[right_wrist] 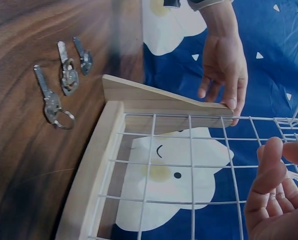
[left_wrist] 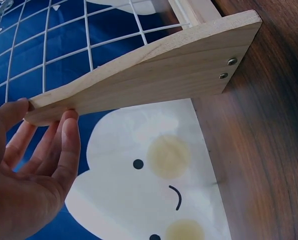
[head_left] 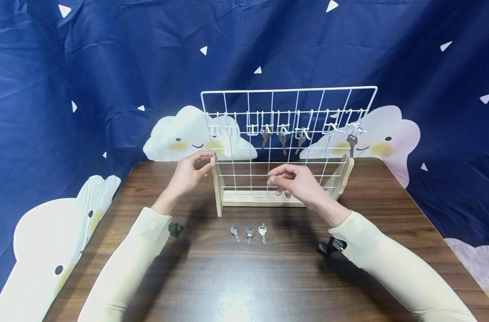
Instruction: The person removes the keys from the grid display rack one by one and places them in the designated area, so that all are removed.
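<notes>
My left hand (head_left: 193,172) pinches the top of the wooden side support (left_wrist: 139,75) of a white wire grid rack (head_left: 260,175), thumb on one face and fingers on the other. In front of the grid's lower middle, my right hand (head_left: 297,181) hovers with loosely bent fingers, thumb and forefinger close together; nothing shows between them. Above it, several keys hang from white hooks, among them one key (head_left: 265,138) left of centre and another key (head_left: 352,144) at the far right. Three keys lie in a row on the table: left (head_left: 235,233), middle (head_left: 249,235), right (head_left: 262,233).
The rack stands on a brown wooden table (head_left: 188,277), with a wooden base bar (head_left: 264,201) along its bottom. Further hooks (head_left: 230,130) without keys hang at the grid's left. A blue curtain (head_left: 148,53) with clouds and white triangles lies behind.
</notes>
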Demonstrator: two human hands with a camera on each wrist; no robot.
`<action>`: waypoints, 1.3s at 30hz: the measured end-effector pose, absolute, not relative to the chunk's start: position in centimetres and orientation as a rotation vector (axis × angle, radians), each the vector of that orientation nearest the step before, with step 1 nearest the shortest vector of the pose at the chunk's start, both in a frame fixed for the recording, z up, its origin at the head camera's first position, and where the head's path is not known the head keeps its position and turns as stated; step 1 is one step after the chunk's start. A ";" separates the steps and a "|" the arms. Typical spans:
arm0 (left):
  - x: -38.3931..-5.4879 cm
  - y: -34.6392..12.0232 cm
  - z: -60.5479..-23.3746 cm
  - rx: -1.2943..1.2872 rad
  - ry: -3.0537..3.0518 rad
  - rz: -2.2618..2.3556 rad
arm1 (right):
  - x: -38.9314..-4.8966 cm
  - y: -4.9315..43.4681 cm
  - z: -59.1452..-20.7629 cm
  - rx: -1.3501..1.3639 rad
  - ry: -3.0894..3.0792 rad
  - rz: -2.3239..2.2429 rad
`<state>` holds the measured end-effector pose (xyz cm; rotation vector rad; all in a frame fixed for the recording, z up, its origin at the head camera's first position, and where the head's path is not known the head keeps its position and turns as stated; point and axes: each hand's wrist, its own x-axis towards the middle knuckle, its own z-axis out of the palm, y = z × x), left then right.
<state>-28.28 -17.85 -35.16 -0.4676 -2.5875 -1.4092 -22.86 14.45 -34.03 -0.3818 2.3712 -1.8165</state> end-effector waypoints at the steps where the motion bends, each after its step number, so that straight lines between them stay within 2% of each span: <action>1: -28.3 -17.8 -35.2 -0.467 -2.589 -1.406 | -22.9 14.4 -33.8 -0.387 2.374 -1.821; 22: -28.3 -17.8 -35.3 -0.467 -2.594 -1.387 | -23.4 13.8 -30.5 -0.435 2.333 -1.971; 39: -28.3 -17.8 -35.3 -0.460 -2.586 -1.405 | -24.5 13.4 -29.5 -0.424 2.362 -2.059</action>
